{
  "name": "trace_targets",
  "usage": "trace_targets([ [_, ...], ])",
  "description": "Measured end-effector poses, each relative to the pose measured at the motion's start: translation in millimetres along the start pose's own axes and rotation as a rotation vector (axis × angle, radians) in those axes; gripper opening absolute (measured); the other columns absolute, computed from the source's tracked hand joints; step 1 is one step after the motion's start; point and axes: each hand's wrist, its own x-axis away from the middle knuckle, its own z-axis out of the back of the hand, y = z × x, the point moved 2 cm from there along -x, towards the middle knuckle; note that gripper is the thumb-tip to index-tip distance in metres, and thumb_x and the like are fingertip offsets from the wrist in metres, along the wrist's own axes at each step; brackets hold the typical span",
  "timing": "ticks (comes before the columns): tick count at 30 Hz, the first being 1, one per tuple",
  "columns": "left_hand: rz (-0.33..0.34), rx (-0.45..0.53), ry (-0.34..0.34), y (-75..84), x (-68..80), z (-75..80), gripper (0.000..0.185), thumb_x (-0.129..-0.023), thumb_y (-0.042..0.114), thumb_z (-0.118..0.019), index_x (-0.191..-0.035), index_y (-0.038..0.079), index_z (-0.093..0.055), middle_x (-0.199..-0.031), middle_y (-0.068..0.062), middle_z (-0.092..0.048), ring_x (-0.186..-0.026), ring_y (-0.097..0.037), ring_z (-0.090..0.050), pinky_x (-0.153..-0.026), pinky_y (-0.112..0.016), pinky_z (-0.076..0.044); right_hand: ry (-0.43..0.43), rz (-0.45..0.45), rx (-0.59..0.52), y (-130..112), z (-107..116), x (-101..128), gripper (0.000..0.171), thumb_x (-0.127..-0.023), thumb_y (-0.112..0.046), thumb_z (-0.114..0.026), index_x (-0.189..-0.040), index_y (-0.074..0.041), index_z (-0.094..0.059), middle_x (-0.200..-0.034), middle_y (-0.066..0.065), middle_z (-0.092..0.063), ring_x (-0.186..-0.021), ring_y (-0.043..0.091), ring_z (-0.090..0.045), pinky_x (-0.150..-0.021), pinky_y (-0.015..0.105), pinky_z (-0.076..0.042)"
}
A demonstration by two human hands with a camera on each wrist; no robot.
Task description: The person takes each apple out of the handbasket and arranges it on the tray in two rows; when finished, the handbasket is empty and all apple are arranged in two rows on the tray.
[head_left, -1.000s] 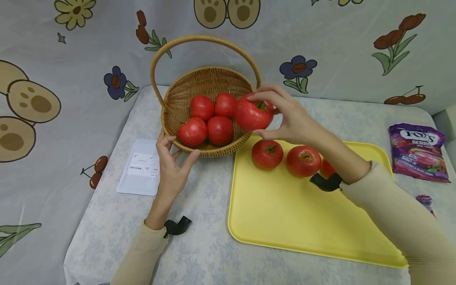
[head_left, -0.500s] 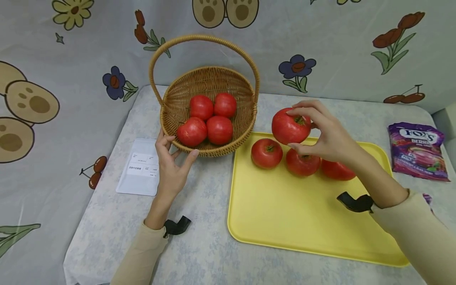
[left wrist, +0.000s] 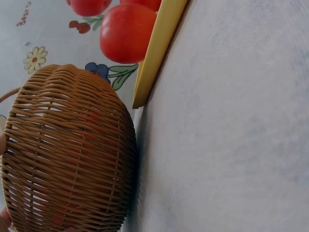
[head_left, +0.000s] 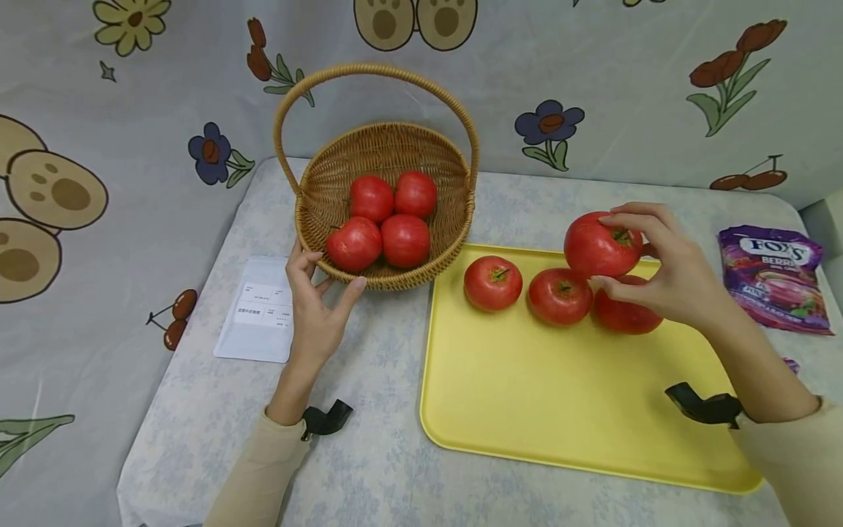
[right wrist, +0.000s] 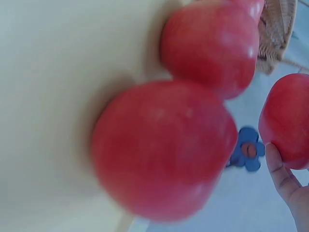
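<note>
My right hand holds a red tomato with a green calyx, thumb below and fingers over its top. It is raised over the back right of the yellow tray. Beneath it a row of 3 tomatoes lies on the tray, the middle tomato nearly touching the right one. My left hand grips the front left rim of a wicker basket, its thumb along the rim. Several tomatoes sit inside. The left wrist view shows the basket's woven side, with fingertips at its edge.
A flat white packet with a printed label lies left of the basket. To the tray's right is a purple candy bag, and a small purple wrapper peeks out nearby. Behind the table hangs a cartoon-printed cloth.
My right hand has carried the tomato out of the basket's right side, rightward and lower, over the tray's right tomato. My left hand and the basket have stayed put.
</note>
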Motion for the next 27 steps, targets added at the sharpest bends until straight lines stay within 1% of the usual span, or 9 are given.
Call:
trace_targets([
  [4,-0.004,0.004,0.000,0.0,-0.1,0.0,0.058,-0.087,0.002,-0.069,-0.124,-0.013,-0.027,-0.160,-0.027,-0.001,-0.147,-0.041,-0.019,-0.101,-0.057,-0.040,0.032,-0.047,0.034,9.7,10.4,11.0,0.087,-0.057,0.009,-0.088,-0.136,-0.009,-0.055,-0.139,0.013,-0.044,-0.118,-0.008,-0.036,-0.082,-0.003,-0.035],
  [9,0.001,0.004,0.000,1.0,-0.7,-0.2,0.058,-0.087,0.001,-0.069,-0.124,-0.013,-0.027,-0.160,-0.027,-0.001,-0.147,-0.040,-0.020,-0.101,-0.057,-0.040,0.041,-0.121,0.077,17.5,18.7,21.3,0.085,-0.060,0.005,-0.088,-0.137,-0.011,-0.055,-0.142,0.008,-0.043,-0.118,-0.011,-0.033,-0.081,-0.004,-0.032],
  [15,-0.004,0.004,0.004,0.0,0.0,-0.4,0.058,-0.087,0.000,-0.069,-0.124,-0.013,-0.027,-0.159,-0.028,-0.001,-0.147,-0.041,-0.020,-0.101,-0.056,-0.040,0.072,-0.176,0.095,28.0,26.0,31.9,0.084,-0.061,0.005,-0.088,-0.137,-0.008,-0.053,-0.144,0.014,-0.041,-0.123,-0.006,-0.033,-0.080,-0.005,-0.029],
  [20,-0.009,0.007,0.006,-1.1,0.1,-1.1,0.058,-0.087,0.000,-0.069,-0.125,-0.013,-0.027,-0.159,-0.028,-0.002,-0.147,-0.040,-0.020,-0.101,-0.056,-0.040,0.117,-0.245,0.115,40.8,36.4,48.4,0.084,-0.065,0.009,-0.083,-0.140,-0.009,-0.050,-0.148,0.010,-0.038,-0.130,-0.001,-0.032,-0.082,-0.005,-0.026],
  [24,-0.007,0.008,0.006,-1.3,-0.3,-0.9,0.058,-0.087,0.001,-0.069,-0.124,-0.013,-0.027,-0.160,-0.027,-0.001,-0.147,-0.041,-0.020,-0.102,-0.056,-0.040,0.144,-0.296,0.145,52.8,44.2,63.8,0.082,-0.067,0.010,-0.081,-0.141,-0.009,-0.050,-0.148,0.011,-0.038,-0.121,-0.007,-0.031,-0.080,-0.005,-0.025],
  [27,-0.010,0.008,0.008,-1.5,-0.5,-0.6,0.057,-0.087,0.000,-0.069,-0.124,-0.013,-0.027,-0.160,-0.027,-0.001,-0.147,-0.041,-0.020,-0.102,-0.056,-0.041,0.154,-0.332,0.157,62.2,48.8,72.7,0.082,-0.066,0.011,-0.081,-0.140,-0.008,-0.050,-0.144,0.015,-0.038,-0.112,-0.012,-0.028,-0.078,-0.006,-0.024],
])
